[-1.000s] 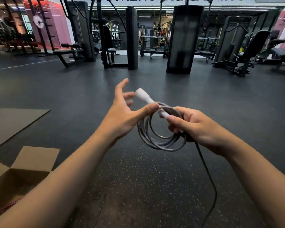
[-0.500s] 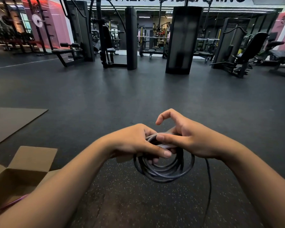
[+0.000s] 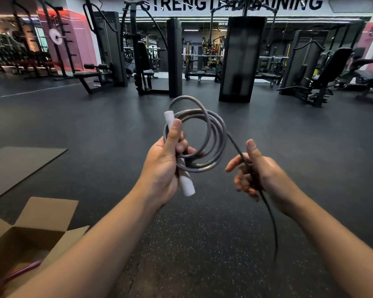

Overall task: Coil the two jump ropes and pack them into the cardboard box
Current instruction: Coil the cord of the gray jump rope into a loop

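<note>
Head view looks down over two bare forearms held above a dark rubber floor (image 3: 202, 244) flecked with pale specks. The left hand (image 3: 166, 166) grips a smooth white cylindrical handle (image 3: 186, 183), thumb pressed flat along its upper part, and holds against it several round loops of a glossy grey jump rope (image 3: 219, 134), stacked loosely into a coil that stands upright in front of the fingers. From the coil's right side a single strand runs down to the right hand (image 3: 258, 175), whose fingers are loosely curled round the cord while the thumb points up; the strand then hangs in a long thin curve toward the floor, and its far end is too dim to make out. At lower left an open cardboard box (image 3: 32, 224) of plain brown corrugated board sits on the floor, flaps spread, with a pink rope (image 3: 22, 273) lying inside near its front edge. A flat brown mat (image 3: 19, 164) lies on the floor beyond the box. Black weight machines (image 3: 241, 59) stand in the background.
</note>
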